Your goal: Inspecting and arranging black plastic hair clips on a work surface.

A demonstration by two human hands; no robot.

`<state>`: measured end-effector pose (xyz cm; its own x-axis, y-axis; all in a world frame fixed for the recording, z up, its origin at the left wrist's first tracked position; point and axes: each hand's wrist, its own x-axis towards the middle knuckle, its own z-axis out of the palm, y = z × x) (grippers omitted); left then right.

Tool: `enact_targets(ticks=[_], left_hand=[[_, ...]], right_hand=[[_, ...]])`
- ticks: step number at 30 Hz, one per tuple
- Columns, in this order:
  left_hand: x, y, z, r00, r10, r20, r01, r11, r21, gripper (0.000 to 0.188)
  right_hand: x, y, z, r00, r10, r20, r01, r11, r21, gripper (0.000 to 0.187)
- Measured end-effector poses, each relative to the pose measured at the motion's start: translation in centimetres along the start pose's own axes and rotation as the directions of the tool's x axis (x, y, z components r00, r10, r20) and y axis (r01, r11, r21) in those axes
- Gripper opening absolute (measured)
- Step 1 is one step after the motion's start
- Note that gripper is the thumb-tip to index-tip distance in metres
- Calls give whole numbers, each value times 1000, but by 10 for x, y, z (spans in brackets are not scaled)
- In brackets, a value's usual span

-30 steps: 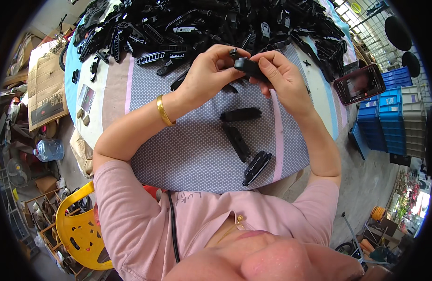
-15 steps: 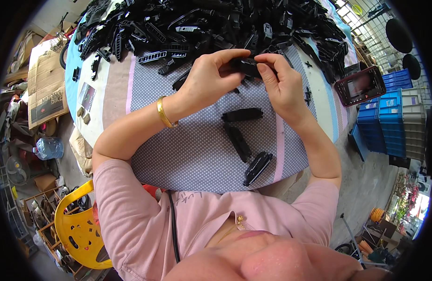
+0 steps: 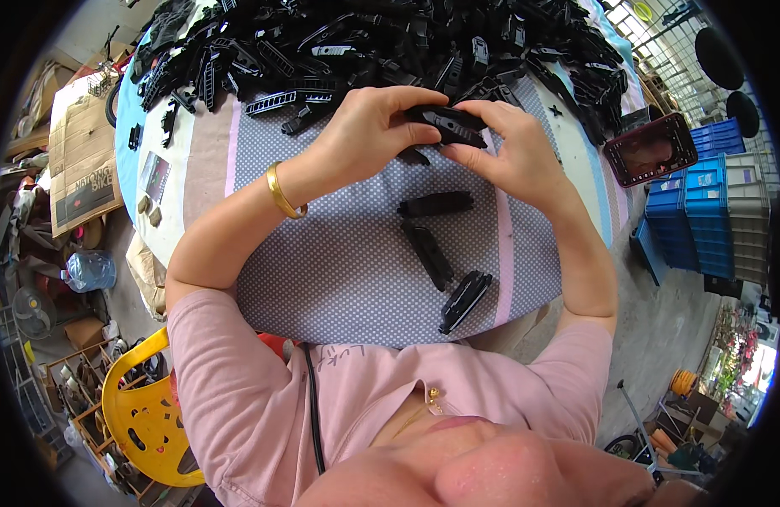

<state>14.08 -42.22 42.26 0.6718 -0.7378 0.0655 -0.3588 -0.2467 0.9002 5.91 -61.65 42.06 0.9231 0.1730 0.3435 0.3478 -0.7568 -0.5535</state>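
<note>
Between my two hands is a long black plastic part (image 3: pixel 451 125), held over the far half of the table and slanting down to the right. My left hand (image 3: pixel 369 135) pinches its left end between thumb and fingers. At the other end, my right hand (image 3: pixel 518 152) closes on it, fingers on the far side and thumb on the near side. Nearer to me lie three similar black parts on the cloth: one crosswise (image 3: pixel 436 204), one slanted (image 3: pixel 427 255), and one (image 3: pixel 466 302) close to the table's front edge. Its shape shows no exact kind.
A large heap of black plastic parts (image 3: pixel 263 51) covers the table's far side. The patterned tablecloth (image 3: pixel 322 279) lies under my forearms. At the right stands a phone (image 3: pixel 652 149), with blue crates (image 3: pixel 698 211) beyond. A yellow chair (image 3: pixel 123 414) is at lower left.
The held black part has turned, showing more of its length. My right thumb has dropped from the top to the near side, and my left wrist has shifted slightly left.
</note>
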Motion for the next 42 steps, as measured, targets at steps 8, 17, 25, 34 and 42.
enact_targets(ticks=[8, 17, 25, 34, 42], left_hand=[[-8, 6, 0, 980, 196, -45, -196, 981, 5, 33], [-26, 18, 8, 774, 411, 482, -452, 891, -34, 33], [-15, -9, -5, 929, 251, 273, -367, 522, 770, 24], [1, -8, -7, 1000, -9, 6, 9, 997, -79, 31], [5, -11, -8, 954, -241, 176, 298, 751, -589, 36]], right_hand=[[-4, -5, -6, 996, -92, -12, 90, 993, -70, 39], [6, 71, -34, 977, 194, -85, -207, 960, -189, 33], [5, 57, -30, 923, 384, 33, -353, 875, -330, 41], [0, 59, -37, 921, 367, 133, -317, 903, -291, 48], [3, 51, -44, 845, 437, 309, -368, 893, -257, 38]])
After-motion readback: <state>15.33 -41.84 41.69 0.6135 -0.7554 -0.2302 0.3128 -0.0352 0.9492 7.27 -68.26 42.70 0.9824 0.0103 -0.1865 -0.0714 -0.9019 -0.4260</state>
